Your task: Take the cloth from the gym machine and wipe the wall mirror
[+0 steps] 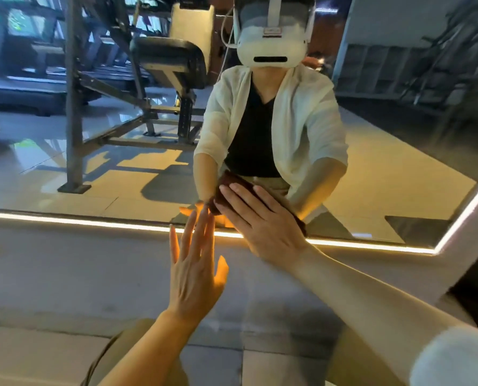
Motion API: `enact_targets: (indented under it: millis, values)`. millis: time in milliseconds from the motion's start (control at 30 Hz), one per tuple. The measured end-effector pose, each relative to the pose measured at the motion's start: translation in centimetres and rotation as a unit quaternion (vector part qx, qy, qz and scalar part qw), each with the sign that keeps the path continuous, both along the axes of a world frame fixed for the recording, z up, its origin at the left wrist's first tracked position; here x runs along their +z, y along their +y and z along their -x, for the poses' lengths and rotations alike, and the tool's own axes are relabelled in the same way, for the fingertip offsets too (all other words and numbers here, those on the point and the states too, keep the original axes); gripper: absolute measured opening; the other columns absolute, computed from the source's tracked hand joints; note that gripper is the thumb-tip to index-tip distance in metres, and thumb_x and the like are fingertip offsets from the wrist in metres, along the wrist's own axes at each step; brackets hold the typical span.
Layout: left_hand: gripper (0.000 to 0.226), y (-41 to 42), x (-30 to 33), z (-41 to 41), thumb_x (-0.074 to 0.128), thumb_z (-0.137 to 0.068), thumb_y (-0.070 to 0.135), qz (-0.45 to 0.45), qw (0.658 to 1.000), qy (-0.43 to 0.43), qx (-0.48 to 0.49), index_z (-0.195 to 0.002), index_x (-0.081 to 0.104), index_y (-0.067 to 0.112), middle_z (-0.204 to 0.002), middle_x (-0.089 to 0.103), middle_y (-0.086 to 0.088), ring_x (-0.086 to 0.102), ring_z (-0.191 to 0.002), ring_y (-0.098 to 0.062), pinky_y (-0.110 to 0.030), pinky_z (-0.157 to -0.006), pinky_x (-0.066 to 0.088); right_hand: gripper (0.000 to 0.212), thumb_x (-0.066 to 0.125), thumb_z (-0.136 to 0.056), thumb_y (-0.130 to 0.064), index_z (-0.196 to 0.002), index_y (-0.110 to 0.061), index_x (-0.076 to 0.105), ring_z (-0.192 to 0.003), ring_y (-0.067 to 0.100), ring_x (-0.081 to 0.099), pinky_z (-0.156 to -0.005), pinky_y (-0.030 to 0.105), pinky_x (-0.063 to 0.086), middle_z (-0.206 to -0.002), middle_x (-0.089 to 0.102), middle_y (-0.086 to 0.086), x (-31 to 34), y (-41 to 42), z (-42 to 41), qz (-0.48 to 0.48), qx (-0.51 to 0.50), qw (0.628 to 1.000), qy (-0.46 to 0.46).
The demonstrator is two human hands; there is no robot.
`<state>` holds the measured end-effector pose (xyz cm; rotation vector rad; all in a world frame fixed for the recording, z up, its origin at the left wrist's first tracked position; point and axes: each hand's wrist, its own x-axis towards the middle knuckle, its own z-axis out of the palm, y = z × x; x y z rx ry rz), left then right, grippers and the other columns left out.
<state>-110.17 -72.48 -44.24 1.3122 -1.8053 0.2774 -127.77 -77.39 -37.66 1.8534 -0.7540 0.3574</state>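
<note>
Cloth (pixel 299 218): dark maroon, pinned flat against the wall mirror (pixel 120 174) under my right hand (pixel 263 221). Most of it is hidden by my palm; a dark edge shows at the little-finger side, and more of it appears in the reflection just above my fingertips. It sits low on the glass, close above the lit strip (pixel 93 222) that runs along the mirror's bottom edge.

Right hand: fingers straight and spread a little, pressing the cloth flat to the glass, not curled round it. Fingers point up and to my left, so the hand's long axis is on a diagonal, forearm coming in from lower right.

Left hand (pixel 196 266): flat, fingers straight and close together, holding nothing. Its fingertips reach the lit strip just left of the cloth; whether they touch the glass, I cannot tell. It is near the cloth but not on it.

Judgement: wiping is under way and the right hand does the work. Room for the next stroke:
- Up and to the left: wide glass, nothing in the way.
- Right: glass runs on to the slanted lit edge (pixel 466 207), some way off.
- Down: almost none; the strip and the pale ledge (pixel 65 260) below stop the cloth.

Risk, as I read it: with flat fingers only, the cloth may slip or bunch if pressure eases mid-stroke.
</note>
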Motion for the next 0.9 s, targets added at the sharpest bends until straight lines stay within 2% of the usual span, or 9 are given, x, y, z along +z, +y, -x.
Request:
enact_targets:
  millis: [167, 300, 400, 467, 567, 700, 767, 833, 900]
  values:
    - [0.109, -0.3, -0.2, 1.3, 0.088, -0.062, 0.004, 0.010, 1.000, -0.014, 0.018, -0.152, 0.027, -0.001, -0.162, 0.021, -0.019, 0.016, -0.151, -0.034, -0.054, -0.123, 0.004, 0.054, 0.013, -0.107, -0.015, -0.159, -0.015, 0.023, -0.154, 0.028, 0.019, -0.125, 0.045, 0.004, -0.166, 0.023, 0.010, 0.4, -0.2, -0.6, -0.017, -0.003, 0.999, 0.040]
    - [0.101, -0.1, 0.1, 4.0, 0.079, -0.073, 0.008, 0.027, 0.998, -0.053, -0.027, -0.156, 0.022, 0.005, -0.166, 0.015, -0.011, 0.014, -0.152, -0.031, -0.052, -0.124, -0.001, 0.059, 0.038, -0.103, -0.024, -0.159, -0.014, 0.023, -0.153, 0.028, 0.019, -0.125, 0.046, 0.001, -0.166, 0.025, 0.009, 0.0, 0.6, 6.1, 0.000, -0.024, 0.998, 0.059]
    - [0.094, -0.2, 0.6, 6.7, 0.065, -0.075, 0.020, 0.041, 0.994, -0.078, -0.057, -0.157, 0.019, 0.006, -0.167, 0.011, -0.007, 0.012, -0.153, -0.027, -0.055, -0.123, 0.001, 0.056, 0.027, -0.101, -0.016, -0.156, -0.015, 0.027, -0.150, 0.028, 0.020, -0.125, 0.045, -0.004, -0.163, 0.030, 0.006, -0.7, 1.1, 12.9, 0.011, -0.030, 0.998, 0.045]
    - [0.096, -0.2, 0.8, 8.5, 0.066, -0.074, 0.020, 0.038, 0.993, -0.086, -0.074, -0.157, 0.019, 0.008, -0.167, 0.011, -0.005, 0.011, -0.153, -0.025, -0.056, -0.123, 0.003, 0.057, 0.033, -0.098, -0.014, -0.155, -0.016, 0.030, -0.149, 0.028, 0.020, -0.126, 0.044, -0.002, -0.160, 0.029, 0.005, -1.0, 1.6, 17.6, 0.030, -0.044, 0.998, 0.027]
    - [0.100, -0.2, 1.1, 10.5, 0.075, -0.072, 0.015, 0.041, 0.988, -0.116, -0.093, -0.156, 0.023, 0.007, -0.166, 0.014, -0.008, 0.009, -0.154, -0.023, -0.055, -0.122, 0.001, 0.057, 0.036, -0.100, -0.013, -0.155, -0.013, 0.028, -0.148, 0.030, 0.019, -0.125, 0.045, 0.005, -0.156, 0.031, 0.010, -1.3, 3.1, 24.4, 0.054, -0.075, 0.995, -0.025]
    - [0.105, -0.3, 1.9, 11.8, 0.083, -0.067, 0.015, 0.045, 0.982, -0.153, -0.099, -0.155, 0.026, 0.006, -0.165, 0.018, -0.010, 0.012, -0.153, -0.026, -0.052, -0.123, -0.004, 0.070, 0.057, -0.095, -0.020, -0.156, -0.009, 0.023, -0.141, 0.039, 0.033, -0.117, 0.049, 0.020, -0.155, 0.031, 0.021, -1.7, 4.9, 28.9, 0.037, -0.126, 0.986, -0.102]
    - [0.104, -0.5, 2.9, 12.1, 0.084, -0.068, 0.016, 0.065, 0.979, -0.167, -0.101, -0.154, 0.028, 0.007, -0.163, 0.021, -0.009, 0.015, -0.152, -0.028, -0.055, -0.122, -0.001, 0.074, 0.060, -0.098, -0.023, -0.158, -0.009, 0.020, -0.145, 0.038, 0.029, -0.119, 0.047, 0.023, -0.157, 0.029, 0.021, -1.8, 4.4, 27.0, 0.048, -0.112, 0.975, -0.185]
    - [0.100, -0.9, 4.7, 12.4, 0.084, -0.069, 0.016, 0.099, 0.973, -0.181, -0.106, -0.153, 0.029, 0.007, -0.162, 0.023, -0.009, 0.018, -0.151, -0.028, -0.059, -0.121, 0.005, 0.070, 0.055, -0.103, -0.024, -0.160, -0.011, 0.016, -0.152, 0.033, 0.017, -0.126, 0.044, 0.015, -0.158, 0.027, 0.021, -1.0, 3.1, 23.2, 0.056, -0.066, 0.958, -0.273]
    - [0.088, -1.6, 7.0, 12.9, 0.075, -0.077, 0.015, 0.139, 0.964, -0.190, -0.119, -0.152, 0.030, 0.005, -0.162, 0.023, -0.007, 0.015, -0.153, -0.025, -0.064, -0.118, 0.012, 0.059, 0.045, -0.107, -0.028, -0.157, -0.009, 0.020, -0.153, 0.032, 0.011, -0.127, 0.043, 0.012, -0.158, 0.026, 0.020, 1.0, 1.7, 19.9, 0.072, -0.033, 0.953, -0.293]
